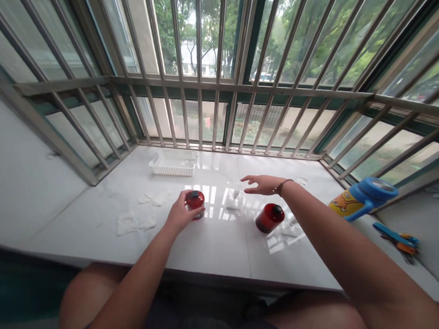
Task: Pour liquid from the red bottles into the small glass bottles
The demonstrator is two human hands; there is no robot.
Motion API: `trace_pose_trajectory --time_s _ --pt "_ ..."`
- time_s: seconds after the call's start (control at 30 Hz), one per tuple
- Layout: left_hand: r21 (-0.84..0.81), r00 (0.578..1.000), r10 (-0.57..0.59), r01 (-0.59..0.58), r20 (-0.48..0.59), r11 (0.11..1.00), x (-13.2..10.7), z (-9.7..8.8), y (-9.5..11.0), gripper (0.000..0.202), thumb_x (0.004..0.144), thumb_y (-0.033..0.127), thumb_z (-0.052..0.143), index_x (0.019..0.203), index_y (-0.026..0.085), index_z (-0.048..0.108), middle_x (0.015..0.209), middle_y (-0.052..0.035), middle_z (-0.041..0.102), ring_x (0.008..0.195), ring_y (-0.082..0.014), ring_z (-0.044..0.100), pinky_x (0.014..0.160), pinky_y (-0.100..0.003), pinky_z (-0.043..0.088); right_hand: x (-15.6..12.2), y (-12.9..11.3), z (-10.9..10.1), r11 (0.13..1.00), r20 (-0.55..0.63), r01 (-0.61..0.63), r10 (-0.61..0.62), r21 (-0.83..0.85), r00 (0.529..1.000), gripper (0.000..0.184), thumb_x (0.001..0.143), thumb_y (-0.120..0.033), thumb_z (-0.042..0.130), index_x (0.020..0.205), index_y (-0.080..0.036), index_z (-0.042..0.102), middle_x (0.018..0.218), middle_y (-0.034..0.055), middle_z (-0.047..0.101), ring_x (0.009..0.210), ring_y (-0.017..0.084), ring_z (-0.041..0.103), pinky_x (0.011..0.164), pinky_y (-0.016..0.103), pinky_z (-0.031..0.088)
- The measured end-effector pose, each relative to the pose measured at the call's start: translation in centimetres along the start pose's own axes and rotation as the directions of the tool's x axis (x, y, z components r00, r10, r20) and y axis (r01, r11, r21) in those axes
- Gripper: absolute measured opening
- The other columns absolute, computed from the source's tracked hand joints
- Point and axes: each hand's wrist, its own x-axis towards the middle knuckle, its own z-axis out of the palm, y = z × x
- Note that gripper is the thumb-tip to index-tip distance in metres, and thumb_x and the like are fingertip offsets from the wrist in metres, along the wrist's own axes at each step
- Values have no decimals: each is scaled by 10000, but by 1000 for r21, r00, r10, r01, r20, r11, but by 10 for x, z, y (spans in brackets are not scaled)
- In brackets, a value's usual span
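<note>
My left hand is wrapped round a small red bottle with a black cap, which stands on the white sill. Stretched out over the surface, my right hand has its fingers apart and holds nothing. Just below and left of it lies a small white packet or tissue, too blurred to name surely. A second red bottle with a black cap stands near my right forearm, apart from both hands.
A white plastic basket sits toward the back left. Crumpled white tissues lie on the left. At the right are a blue and yellow cup and keys on a blue strap. Metal bars close off the back.
</note>
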Motion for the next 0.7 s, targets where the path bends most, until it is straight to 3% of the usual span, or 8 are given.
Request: trace_pose_trajectory --time_s 0.07,0.13,0.23,0.3,0.37,0.53,0.6,0.7 --pt "10 1000 -4 5 -16 1000 -2 -11 -5 729 714 462 947 1323 287 586 1306 -93 748 1218 -323 720 1103 -516 531 -8 -1 -1 998 42 -55 57 -38 998 1056 782 -796 743 1656 -316 394 1606 151 561 1391 402 605 1148 511 472" --pt "10 1000 -2 2 -31 1000 -3 -19 -12 740 712 476 944 1332 291 584 1313 -90 741 1227 -326 717 1103 -518 536 -15 2 4 987 125 -134 144 -83 982 1281 558 -742 923 1633 -242 440 1495 229 630 1255 470 676 1038 578 540" --pt "3 998 -3 3 -59 1000 -5 -22 -20 759 710 494 940 1350 299 581 1328 -87 733 1241 -330 714 1101 -520 544 -22 6 16 969 248 -214 238 -123 939 1402 364 -621 1022 1601 -238 487 1321 229 715 955 446 768 801 562 616" --pt "-2 997 -4 4 -75 1000 -6 -20 -22 762 713 499 936 1358 304 580 1334 -86 732 1239 -330 719 1093 -518 551 -23 8 21 967 275 -220 247 -125 929 1380 375 -590 1020 1603 -267 479 1258 190 738 855 396 774 727 519 623" --pt "-8 996 1 -2 -91 1000 -7 -18 -22 755 721 497 930 1361 303 578 1326 -87 734 1224 -324 726 1083 -513 555 -20 8 23 974 241 -192 216 -121 946 1318 429 -550 1007 1603 -275 474 1239 163 742 884 377 769 743 489 622" --pt "-3 991 8 -9 -131 1000 -9 -13 -20 752 724 487 932 1356 292 573 1319 -98 732 1208 -319 724 1070 -509 553 -6 5 24 987 -27 -74 71 -143 997 978 614 -367 933 1517 -261 574 1398 151 670 1180 386 698 940 435 577" --pt "1 991 8 -7 -135 1000 -8 -14 -20 758 719 486 938 1356 293 575 1314 -98 736 1196 -318 731 1068 -504 553 -4 3 26 985 -150 -62 38 -159 988 921 726 -338 868 1571 -278 507 1507 152 596 1258 369 664 1009 414 548" --pt "26 993 -1 4 -116 1000 -7 -17 -19 760 717 493 941 1357 297 581 1299 -94 746 1196 -322 733 1081 -507 546 -10 7 29 976 -313 -131 71 -175 947 966 877 -418 762 1694 -295 261 1652 190 438 1372 405 588 1090 464 500"
